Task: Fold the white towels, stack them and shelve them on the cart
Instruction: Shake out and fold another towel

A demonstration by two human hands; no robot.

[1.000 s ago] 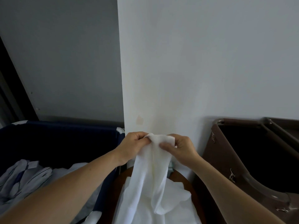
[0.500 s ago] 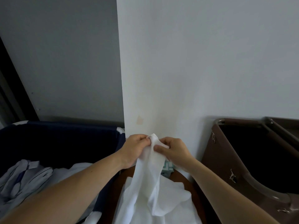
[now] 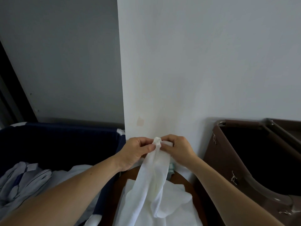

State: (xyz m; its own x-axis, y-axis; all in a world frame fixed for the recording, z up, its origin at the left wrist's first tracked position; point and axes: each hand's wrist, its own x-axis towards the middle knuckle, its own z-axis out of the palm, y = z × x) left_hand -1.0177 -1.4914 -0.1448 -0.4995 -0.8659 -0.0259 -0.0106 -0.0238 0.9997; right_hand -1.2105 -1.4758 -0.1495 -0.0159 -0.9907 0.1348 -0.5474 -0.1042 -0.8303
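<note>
Brought the left hand [image 3: 138, 150] and right hand [image 3: 178, 147] closer together than a second ago, nearly knuckle to knuckle. Bunched the short span of towel [image 3: 153, 173] once stretched between them into a small knot of cloth.

Pinching that knot from both sides now: left thumb and fingers curled on it from 9 o'clock, right fingers curled on it from 3 o'clock. Holding both hands up before the white wall corner, forearms reaching in from 7 and 5 o'clock, wrists about level. Letting the rest of the towel hang as a narrow twisted rope toward 6 o'clock, down onto the heap of white towels [image 3: 177, 207] on the round brown table [image 3: 187, 178]. Flanked by a navy laundry bin [image 3: 65, 137] at 9 o'clock and what looks like the brown cart [image 3: 244, 160] at 3 o'clock, both apart from the hands.

Judging by this, at the very start of the fold: hunting for a corner, nothing squared yet. Calls next for sliding one hand along the hem to the second corner, then spreading wide to open the cloth flat before halving. Risks trapping a twist if pulled apart without shaking the rope loose.
</note>
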